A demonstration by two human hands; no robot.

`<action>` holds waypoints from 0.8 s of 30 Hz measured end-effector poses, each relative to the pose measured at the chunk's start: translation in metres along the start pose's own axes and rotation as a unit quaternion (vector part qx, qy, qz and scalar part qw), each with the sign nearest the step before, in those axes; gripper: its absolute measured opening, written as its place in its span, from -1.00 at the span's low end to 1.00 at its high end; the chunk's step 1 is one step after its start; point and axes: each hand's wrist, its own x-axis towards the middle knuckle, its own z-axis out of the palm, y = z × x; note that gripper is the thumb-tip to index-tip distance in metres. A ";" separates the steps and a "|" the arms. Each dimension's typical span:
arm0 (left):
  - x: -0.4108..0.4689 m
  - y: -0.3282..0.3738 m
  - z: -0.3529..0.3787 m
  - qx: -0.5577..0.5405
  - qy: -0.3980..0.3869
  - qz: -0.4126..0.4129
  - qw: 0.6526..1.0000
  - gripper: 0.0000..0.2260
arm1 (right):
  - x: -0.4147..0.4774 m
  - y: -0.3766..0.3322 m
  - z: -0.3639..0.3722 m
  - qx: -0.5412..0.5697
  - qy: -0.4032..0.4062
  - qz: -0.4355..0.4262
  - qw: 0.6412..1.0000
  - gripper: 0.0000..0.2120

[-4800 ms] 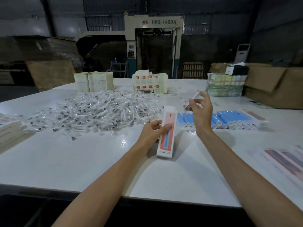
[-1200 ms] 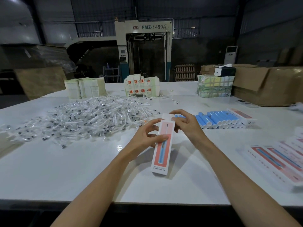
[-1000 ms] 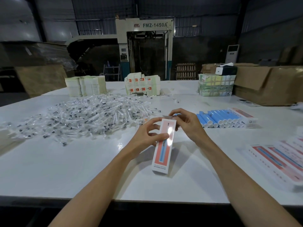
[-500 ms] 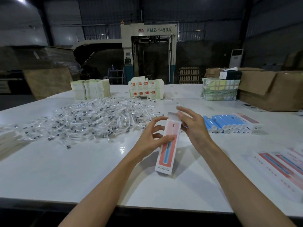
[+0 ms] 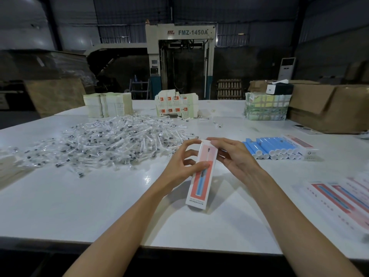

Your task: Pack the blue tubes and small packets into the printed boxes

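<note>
A long printed box, red and white with a blue tube pictured on it, stands tilted with its near end on the white table. My left hand grips the box's left side, thumb across its front. My right hand touches the box's far top end with straight fingers. A row of blue tubes lies to the right. A big heap of small clear packets spreads to the left.
Printed boxes lie at the right edge, and one more lies beside the tubes. Stacks of flat cartons and folded printed boxes stand at the back, with a wrapped bundle and brown cardboard boxes at the back right.
My right hand went from holding a packet above the tubes to the box's far end. The flap seen raised half a second ago now lies down under its fingers.
</note>
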 end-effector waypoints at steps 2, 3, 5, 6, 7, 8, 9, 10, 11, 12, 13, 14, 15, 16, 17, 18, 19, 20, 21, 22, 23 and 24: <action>0.000 -0.001 -0.001 -0.001 -0.003 -0.003 1.000 -0.40 | 0.000 0.000 -0.002 -0.008 0.002 -0.005 1.000 -0.85; 0.000 -0.002 -0.001 0.000 -0.006 -0.001 1.000 -0.39 | 0.001 0.000 -0.002 -0.007 0.005 -0.005 1.000 -0.85; 0.001 -0.003 -0.001 0.002 -0.017 0.004 1.000 -0.36 | 0.002 -0.001 -0.004 0.000 0.009 0.006 1.000 -0.85; 0.001 -0.004 -0.001 0.003 -0.022 0.007 1.000 -0.34 | 0.003 -0.001 -0.005 0.002 0.010 0.011 1.000 -0.85; 0.001 -0.004 -0.001 0.002 -0.027 0.008 1.000 -0.32 | 0.004 -0.002 -0.006 0.001 0.010 0.014 1.000 -0.85; 0.001 -0.004 -0.001 0.001 -0.030 0.008 1.000 -0.31 | 0.004 -0.002 -0.007 -0.002 0.007 0.014 1.000 -0.84; 0.002 -0.005 -0.001 -0.001 -0.031 0.007 1.000 -0.30 | 0.004 -0.002 -0.007 -0.006 0.004 0.014 1.000 -0.84; 0.001 -0.005 -0.002 -0.003 -0.029 0.003 1.000 -0.29 | 0.004 -0.003 -0.007 -0.009 -0.001 0.011 1.000 -0.83; 0.002 -0.005 -0.002 -0.004 -0.027 0.000 1.000 -0.29 | 0.003 -0.004 -0.007 -0.012 -0.005 0.007 1.000 -0.82; 0.002 -0.006 -0.002 -0.007 -0.026 -0.002 1.000 -0.29 | 0.003 -0.005 -0.007 -0.013 -0.010 0.003 1.000 -0.81; 0.001 -0.006 -0.002 -0.011 -0.026 -0.002 1.000 -0.29 | 0.002 -0.006 -0.007 -0.014 -0.014 0.001 1.000 -0.80; 0.001 -0.007 -0.001 -0.016 -0.025 -0.002 1.000 -0.30 | 0.001 -0.007 -0.007 -0.019 -0.015 -0.001 1.000 -0.80; 0.000 -0.007 -0.001 -0.020 -0.025 -0.003 0.999 -0.30 | 0.000 -0.007 -0.008 -0.027 -0.014 -0.004 1.000 -0.81; -0.001 -0.006 0.000 -0.024 -0.024 -0.006 0.999 -0.31 | -0.002 -0.007 -0.008 -0.040 -0.014 -0.007 0.999 -0.81; -0.002 -0.006 0.001 -0.029 -0.021 -0.010 0.999 -0.33 | -0.003 -0.007 -0.009 -0.053 -0.018 -0.009 0.998 -0.82; -0.002 -0.005 0.002 -0.032 -0.016 -0.013 0.999 -0.34 | -0.005 -0.007 -0.010 -0.063 -0.028 -0.008 0.998 -0.82; -0.003 -0.004 0.003 -0.033 -0.008 -0.016 0.999 -0.34 | -0.006 -0.006 -0.010 -0.067 -0.042 -0.008 0.997 -0.81; -0.003 -0.002 0.003 -0.032 -0.001 -0.020 0.999 -0.35 | -0.008 -0.005 -0.009 -0.072 -0.052 -0.010 0.996 -0.79; -0.003 -0.001 0.003 -0.031 0.003 -0.024 0.999 -0.35 | -0.008 -0.004 -0.008 -0.084 -0.052 -0.020 0.995 -0.77; -0.003 0.001 0.002 -0.031 0.004 -0.026 0.999 -0.36 | -0.008 -0.003 -0.006 -0.108 -0.039 -0.040 0.993 -0.76; -0.003 0.002 0.001 -0.029 0.001 -0.026 0.999 -0.38 | -0.008 -0.002 -0.003 -0.137 -0.021 -0.065 0.988 -0.76; -0.003 0.002 0.000 -0.025 0.000 -0.024 0.999 -0.40 | -0.008 0.000 -0.001 -0.163 -0.009 -0.086 0.983 -0.77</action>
